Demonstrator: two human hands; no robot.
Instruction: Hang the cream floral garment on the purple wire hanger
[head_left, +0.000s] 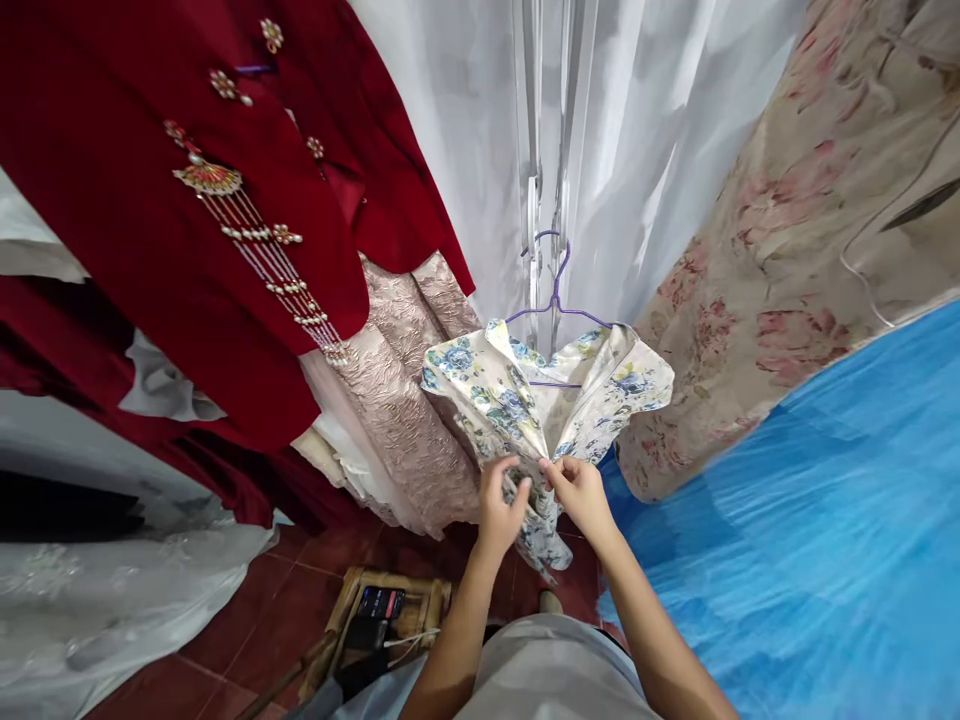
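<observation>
A white blouse (510, 405) with blue floral print hangs by its shoulders on a purple hanger (556, 302), its front parted in a deep V. My right hand (581, 495) pinches the edge of the blouse front at the bottom of the V between thumb and fingertips. Just left of it, my left hand (501, 510) is at the blouse front with fingers curved and a gap between thumb and index finger. The lower part of the blouse dangles below and behind both hands.
Red velvet garments (225, 200) with beaded ornaments and a pink textured dress (405, 400) hang at left. At right are a floral beige cloth (795, 220) and blue tulle (825, 500). Below, a phone (381, 602) lies on a bamboo stool (349, 600) on red tiles.
</observation>
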